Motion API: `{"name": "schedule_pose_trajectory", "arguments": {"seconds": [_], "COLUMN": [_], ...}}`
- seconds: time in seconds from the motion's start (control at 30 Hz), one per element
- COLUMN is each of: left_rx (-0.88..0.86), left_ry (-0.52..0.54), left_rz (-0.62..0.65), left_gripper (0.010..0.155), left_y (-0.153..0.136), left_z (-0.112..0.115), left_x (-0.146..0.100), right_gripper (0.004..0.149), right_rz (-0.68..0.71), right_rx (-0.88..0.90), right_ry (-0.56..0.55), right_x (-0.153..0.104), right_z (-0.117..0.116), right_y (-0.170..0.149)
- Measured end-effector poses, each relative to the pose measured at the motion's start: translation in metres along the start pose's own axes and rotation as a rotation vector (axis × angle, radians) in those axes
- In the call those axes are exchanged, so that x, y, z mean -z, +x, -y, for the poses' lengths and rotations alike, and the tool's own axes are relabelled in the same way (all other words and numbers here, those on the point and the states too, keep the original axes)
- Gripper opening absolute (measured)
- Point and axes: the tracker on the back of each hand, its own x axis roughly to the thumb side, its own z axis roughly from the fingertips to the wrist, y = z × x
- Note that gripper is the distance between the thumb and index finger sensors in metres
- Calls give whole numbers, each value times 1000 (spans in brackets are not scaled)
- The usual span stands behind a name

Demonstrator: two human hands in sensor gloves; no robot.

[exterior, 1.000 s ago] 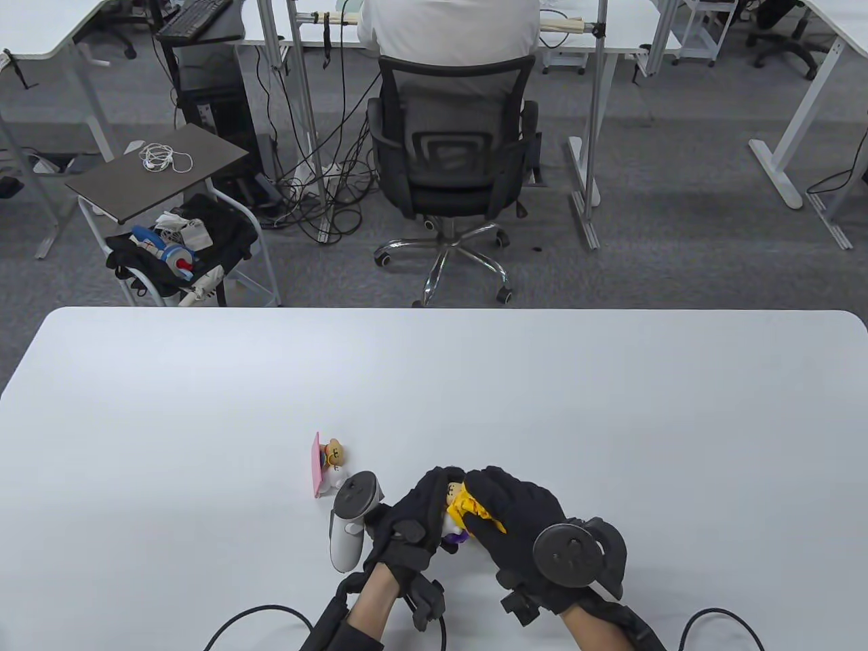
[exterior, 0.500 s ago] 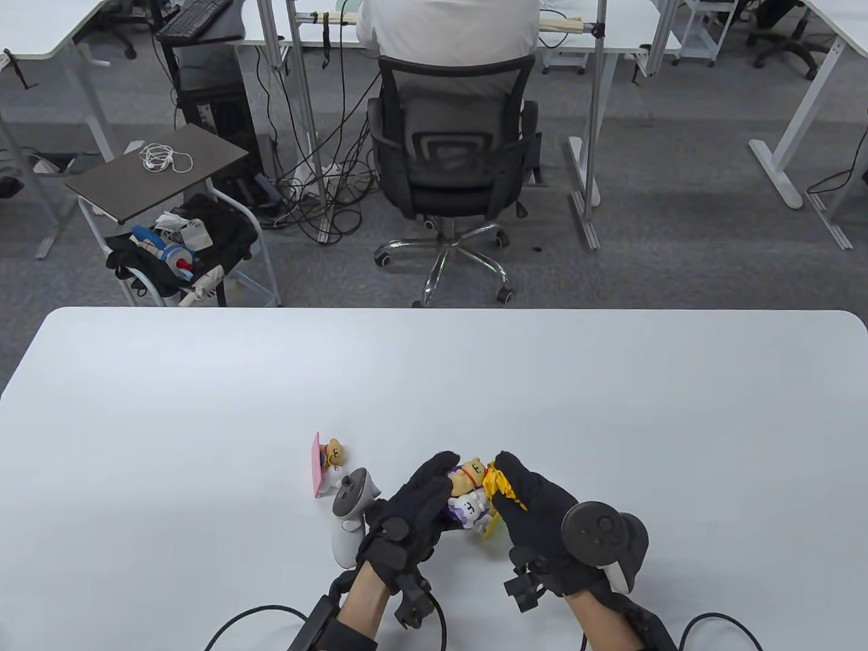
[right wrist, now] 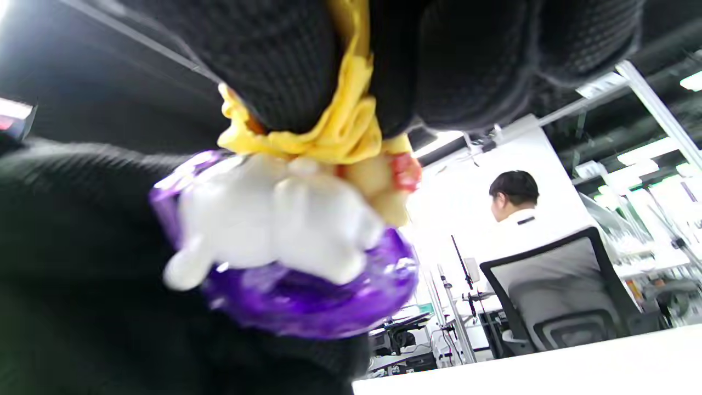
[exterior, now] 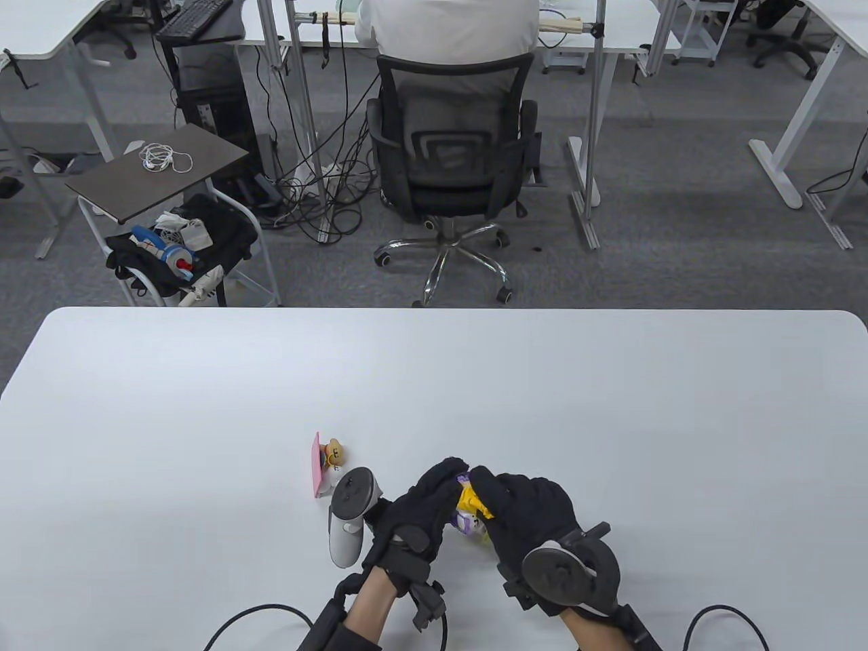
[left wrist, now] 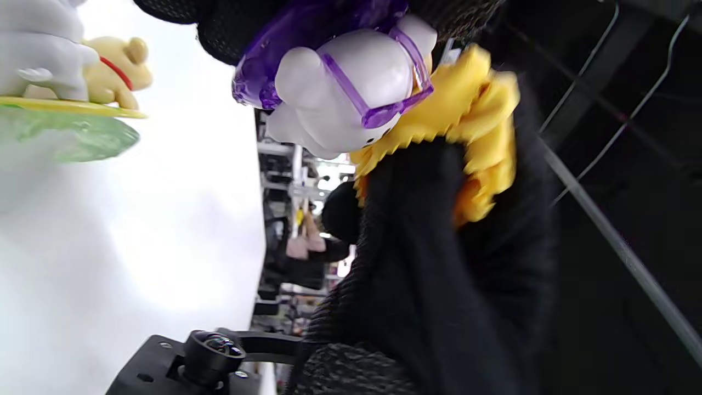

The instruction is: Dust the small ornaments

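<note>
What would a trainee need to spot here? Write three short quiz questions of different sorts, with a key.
1. True or false: the right hand presses a yellow cloth against the purple-and-white ornament.
2. Which hand grips that ornament from the left of the table view?
A. the left hand
B. the right hand
C. neither
3. Fill in: the second ornament, with a pink panel, stands on the white table to the ______ of the left hand's tracker.

Key: 1 true; 2 A; 3 left.
</note>
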Motion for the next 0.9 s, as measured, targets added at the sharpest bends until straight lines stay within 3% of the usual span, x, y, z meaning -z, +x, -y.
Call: {"name": "schedule_pose_trajectory", "arguments": {"seconds": [0.13,0.2,0.3,0.37,0.5,0.63,0.77,0.9], "left_rx": [3,17,69,29,-15,5,254,430], "left_ry": [-6,3,9,-27,-48,-52,23,48], "left_rz": [9,-7,-15,3,33,64,61,54], "left_gripper": [59,59,60,60,61,61,60,59], "left_y": [0,-1,-1,-1,2,8,18,18], "left_z": [-4,-3,-2,2,3,0,-2,7], "left_x": [0,-1,0,1,1,1,-1,0], "right_gripper": [50,51,51,51,50,50,65,51], "right_rz": [-90,-110,-39,-33,-69,-164,-184,-29], "right_rx": [-31,78,182,161,224,195,211,107], "right_ry": [16,15,51,94,13,8,-12,14], "right_x": [2,2,1,2,2,3,1,0], "right_z": [1,-1,-3,-7,-3,0,1,-1], "right_y": [-21,-25,-15,-8,-20,-39,-40,-10]}}
